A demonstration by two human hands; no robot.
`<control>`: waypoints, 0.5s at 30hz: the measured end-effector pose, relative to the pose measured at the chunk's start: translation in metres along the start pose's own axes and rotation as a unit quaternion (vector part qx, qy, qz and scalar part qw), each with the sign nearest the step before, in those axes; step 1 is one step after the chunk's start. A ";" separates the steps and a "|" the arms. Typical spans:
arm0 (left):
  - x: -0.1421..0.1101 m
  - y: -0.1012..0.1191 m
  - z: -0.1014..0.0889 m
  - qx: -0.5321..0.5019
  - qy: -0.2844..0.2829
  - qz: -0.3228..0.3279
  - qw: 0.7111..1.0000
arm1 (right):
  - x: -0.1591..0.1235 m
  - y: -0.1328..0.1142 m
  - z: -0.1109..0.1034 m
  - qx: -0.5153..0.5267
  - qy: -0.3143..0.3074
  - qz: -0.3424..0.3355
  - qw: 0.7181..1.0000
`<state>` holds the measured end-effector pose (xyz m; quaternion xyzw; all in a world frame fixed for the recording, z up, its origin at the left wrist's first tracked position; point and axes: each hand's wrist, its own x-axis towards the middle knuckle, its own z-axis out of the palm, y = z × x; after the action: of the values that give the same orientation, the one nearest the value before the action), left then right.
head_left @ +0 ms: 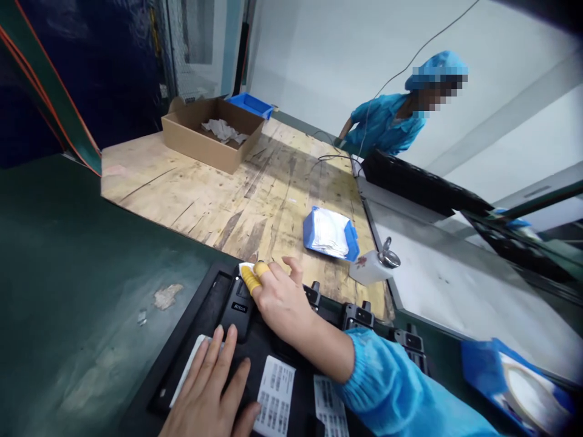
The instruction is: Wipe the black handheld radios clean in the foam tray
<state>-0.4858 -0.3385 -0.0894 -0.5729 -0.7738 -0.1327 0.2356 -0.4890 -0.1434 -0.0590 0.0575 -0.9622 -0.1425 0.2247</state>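
A black handheld device marked "Riton" (237,307) lies in a black tray (180,340). My right hand (285,300), with yellow finger cots on two fingers, pinches a small white wipe (243,267) against the device's upper end. Most of that wipe is hidden under the fingers. Fingers outstretched, my left hand (209,385) rests flat at the device's lower end, over a white label sheet (189,367). Another printed label sheet (276,388) lies beside it. More black devices (357,317) stand along the tray's far side, partly behind my right arm.
On the wooden table (204,206) are a blue bin of white wipes (330,233), a white pump bottle (371,267) and a cardboard box (200,142). A blue bin with a tape roll (483,364) is at right. A person in blue (387,121) is beyond the table.
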 end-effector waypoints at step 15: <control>-0.003 0.001 0.004 0.005 -0.001 -0.008 1.000 | -0.019 -0.003 -0.005 -0.006 0.001 0.048 0.999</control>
<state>-0.4848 -0.3389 -0.0944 -0.5658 -0.7792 -0.1298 0.2363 -0.4700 -0.1442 -0.0633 0.0099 -0.9628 -0.1375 0.2323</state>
